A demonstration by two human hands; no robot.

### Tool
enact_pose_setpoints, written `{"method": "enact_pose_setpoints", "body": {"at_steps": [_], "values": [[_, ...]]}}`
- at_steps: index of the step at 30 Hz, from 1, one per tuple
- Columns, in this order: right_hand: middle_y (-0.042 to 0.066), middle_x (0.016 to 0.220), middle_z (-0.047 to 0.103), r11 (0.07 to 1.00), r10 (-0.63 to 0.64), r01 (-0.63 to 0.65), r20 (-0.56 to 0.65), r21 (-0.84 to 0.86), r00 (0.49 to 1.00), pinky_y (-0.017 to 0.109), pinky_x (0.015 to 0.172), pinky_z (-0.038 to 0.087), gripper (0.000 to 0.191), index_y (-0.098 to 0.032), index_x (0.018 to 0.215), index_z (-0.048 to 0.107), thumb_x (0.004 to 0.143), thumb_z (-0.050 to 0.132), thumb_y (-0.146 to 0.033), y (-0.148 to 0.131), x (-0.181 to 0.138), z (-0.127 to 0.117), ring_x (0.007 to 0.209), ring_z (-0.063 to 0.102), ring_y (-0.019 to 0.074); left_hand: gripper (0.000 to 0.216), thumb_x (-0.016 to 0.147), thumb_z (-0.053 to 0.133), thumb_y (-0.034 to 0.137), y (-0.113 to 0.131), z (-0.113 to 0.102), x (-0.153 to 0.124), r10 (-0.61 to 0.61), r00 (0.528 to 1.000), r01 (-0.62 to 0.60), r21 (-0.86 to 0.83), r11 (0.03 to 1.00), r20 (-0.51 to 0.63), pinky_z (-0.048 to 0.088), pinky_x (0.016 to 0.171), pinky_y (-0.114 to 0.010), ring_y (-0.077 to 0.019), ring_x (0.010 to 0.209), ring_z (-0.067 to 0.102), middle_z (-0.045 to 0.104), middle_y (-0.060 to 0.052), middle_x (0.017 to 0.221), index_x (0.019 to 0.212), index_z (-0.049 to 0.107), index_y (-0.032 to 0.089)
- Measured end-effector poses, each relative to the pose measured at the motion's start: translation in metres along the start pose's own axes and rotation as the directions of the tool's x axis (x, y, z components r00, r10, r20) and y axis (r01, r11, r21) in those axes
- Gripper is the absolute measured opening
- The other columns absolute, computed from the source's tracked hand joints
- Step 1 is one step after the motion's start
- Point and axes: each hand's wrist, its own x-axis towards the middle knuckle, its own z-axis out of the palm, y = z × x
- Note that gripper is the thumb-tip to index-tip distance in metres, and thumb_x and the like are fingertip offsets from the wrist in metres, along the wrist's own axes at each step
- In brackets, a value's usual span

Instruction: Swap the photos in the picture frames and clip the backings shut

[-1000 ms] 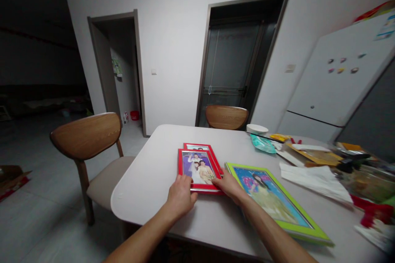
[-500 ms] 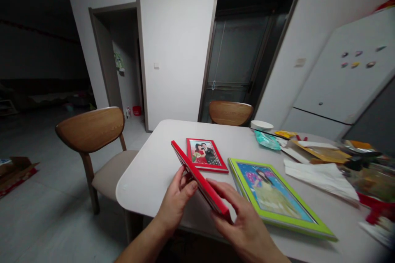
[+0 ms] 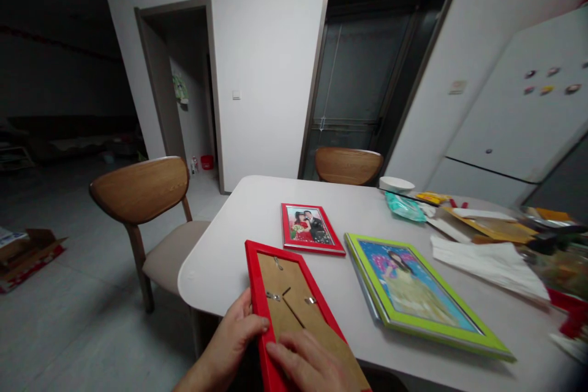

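Head view: red frame point(image 3: 294, 306) at bottom centre, turned back-side up, brown backing board with metal clips and a stand showing. Left hand point(image 3: 232, 343) grips its left edge, thumb laid over the red border, fingers hidden underneath. Right hand point(image 3: 307, 367) lies flat on the backing board, fingers pressed down near the lower end. Frame is tilted, near end hanging off the counter point(image 3: 220, 257) edge toward the person; cannot tell if the far end touches the counter.

Small red photo frame point(image 3: 310, 228) lies face up at centre, just beyond the held one. Green frame point(image 3: 413, 294) lies face up to the right, apart from both. Right side of the counter: white paper point(image 3: 491, 260), teal packet point(image 3: 404, 206), white bowl point(image 3: 396, 184), other clutter too blurred to name. Wooden chair point(image 3: 147, 202) at left, second chair point(image 3: 348, 165) behind the counter. Fridge point(image 3: 514, 116) at upper right.
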Motion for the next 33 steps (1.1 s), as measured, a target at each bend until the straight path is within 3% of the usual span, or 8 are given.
{"method": "enact_pose_setpoints", "body": {"at_steps": [3, 6, 10, 16, 20, 23, 27, 33], "values": [[0.011, 0.101, 0.055, 0.993, 0.122, -0.122, 0.064, -0.005, 0.991, 0.028, 0.076, 0.044, 0.053, -0.016, 0.113, 0.046, 0.062, 0.06, -0.021, 0.005, 0.001, 0.005, 0.09, 0.051, 0.0196, 0.061, 0.058, 0.049, 0.012, -0.014, -0.005, 0.014, 0.014, 0.998, -0.008, 0.104, 0.995, -0.057, 0.038, 0.087, -0.037, -0.0255, 0.103, 0.049, 0.055, -0.008, 0.112, 0.118, 0.037, 0.015], [0.012, 0.104, 0.054, 0.97, 0.243, -0.242, 0.08, -0.012, 0.967, 0.032, 0.08, 0.043, 0.054, -0.013, 0.111, 0.049, 0.058, 0.055, -0.015, 0.011, 0.005, 0.012, 0.093, 0.049, 0.0207, 0.066, 0.06, 0.05, 0.013, -0.031, -0.018, 0.03, 0.104, 0.981, -0.029, 0.402, 0.915, -0.166, 0.036, 0.089, -0.033, -0.0224, 0.105, 0.047, 0.05, -0.008, 0.117, 0.122, 0.029, 0.015], [0.009, 0.109, 0.053, 0.948, 0.315, -0.318, 0.082, 0.027, 0.945, 0.031, 0.086, 0.038, 0.05, -0.016, 0.109, 0.052, 0.059, 0.052, -0.012, 0.013, 0.01, 0.017, 0.097, 0.047, 0.0193, 0.065, 0.063, 0.05, 0.015, -0.042, -0.034, 0.041, 0.188, 0.963, 0.037, 0.785, 0.618, -0.193, 0.033, 0.093, -0.03, -0.0197, 0.106, 0.046, 0.049, -0.007, 0.118, 0.124, 0.029, 0.015], [0.007, 0.105, 0.056, 0.93, 0.361, -0.364, 0.07, 0.042, 0.93, 0.028, 0.084, 0.04, 0.035, -0.02, 0.104, 0.055, 0.07, 0.052, -0.024, 0.031, 0.003, -0.004, 0.095, 0.05, 0.0167, 0.06, 0.063, 0.048, 0.016, -0.046, -0.04, 0.043, 0.259, 0.955, 0.068, 0.957, 0.281, -0.144, 0.025, 0.098, -0.032, -0.0208, 0.113, 0.039, 0.044, -0.008, 0.123, 0.121, 0.036, 0.013], [0.012, 0.105, 0.055, 0.821, 0.535, -0.549, -0.125, -0.157, 0.836, 0.032, 0.086, 0.037, 0.031, -0.014, 0.1, 0.057, 0.075, 0.042, -0.024, 0.071, -0.007, -0.027, 0.098, 0.049, 0.0193, 0.063, 0.063, 0.048, 0.017, -0.048, -0.039, 0.047, 0.237, 0.964, 0.065, 0.971, 0.232, -0.121, 0.02, 0.1, -0.034, -0.0222, 0.117, 0.032, 0.039, -0.01, 0.128, 0.124, 0.032, 0.011], [0.011, 0.099, 0.057, 0.738, 0.607, -0.606, -0.099, -0.296, 0.788, 0.03, 0.083, 0.037, 0.026, -0.014, 0.089, 0.062, 0.071, 0.043, -0.017, 0.093, -0.008, -0.034, 0.093, 0.049, 0.0196, 0.066, 0.063, 0.047, 0.017, -0.047, -0.038, 0.051, 0.222, 0.969, 0.055, 0.975, 0.218, -0.104, 0.021, 0.1, -0.034, -0.0223, 0.119, 0.03, 0.035, -0.012, 0.13, 0.125, 0.029, 0.006], [0.009, 0.084, 0.058, 0.703, 0.632, -0.607, -0.068, -0.371, 0.772, 0.024, 0.075, 0.036, 0.024, -0.015, 0.071, 0.063, 0.073, 0.039, -0.014, 0.101, -0.003, -0.032, 0.082, 0.05, 0.0169, 0.065, 0.064, 0.046, 0.017, -0.045, -0.039, 0.054, 0.213, 0.974, 0.029, 0.977, 0.212, -0.075, 0.021, 0.1, -0.031, -0.0204, 0.119, 0.03, 0.034, -0.012, 0.13, 0.126, 0.028, 0.007], [0.009, 0.083, 0.057, 0.704, 0.626, -0.604, -0.076, -0.373, 0.776, 0.024, 0.07, 0.035, 0.025, -0.015, 0.072, 0.063, 0.074, 0.039, -0.016, 0.102, 0.003, -0.03, 0.079, 0.049, 0.0168, 0.063, 0.064, 0.046, 0.016, -0.045, -0.04, 0.051, 0.248, 0.967, 0.007, 0.975, 0.221, -0.063, 0.024, 0.099, -0.029, -0.0199, 0.116, 0.035, 0.037, -0.011, 0.129, 0.125, 0.03, 0.009]]}}
